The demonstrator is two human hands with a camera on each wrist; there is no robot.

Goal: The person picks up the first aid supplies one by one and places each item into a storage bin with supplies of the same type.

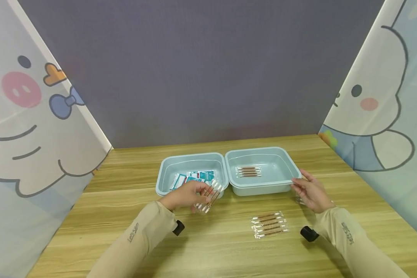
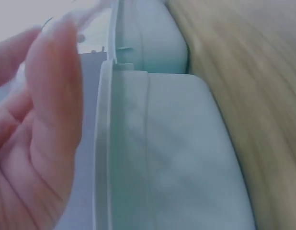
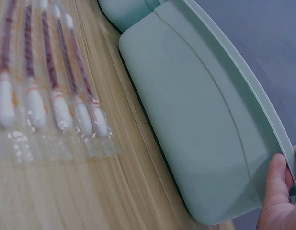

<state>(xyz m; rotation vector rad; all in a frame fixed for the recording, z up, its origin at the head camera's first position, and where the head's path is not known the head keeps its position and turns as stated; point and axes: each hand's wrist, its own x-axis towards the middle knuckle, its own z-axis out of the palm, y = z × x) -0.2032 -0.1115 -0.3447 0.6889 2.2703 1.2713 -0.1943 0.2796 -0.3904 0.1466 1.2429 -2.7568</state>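
My left hand (image 1: 187, 195) pinches a clear pack of cotton swabs (image 1: 214, 194) with brown shafts and white tips, at the front right of the left bin (image 1: 170, 160). In the left wrist view its raised thumb (image 2: 54, 81) shows beside the bins; the pack is hard to make out there. The fingers of my right hand (image 1: 312, 193) grip the front right corner of the right bin (image 1: 264, 189), thumb outside the rim in the right wrist view. One swab pack (image 1: 248, 171) lies inside this bin. Another swab pack (image 1: 269, 224) rests on the table before it.
Teal and white sachets (image 1: 201, 176) lie in the left bin. The two pale green bins stand side by side on the wooden table (image 1: 125, 216). Part of a further swab pack (image 1: 300, 200) shows beside the right hand. A grey panel (image 1: 208, 77) rises behind.
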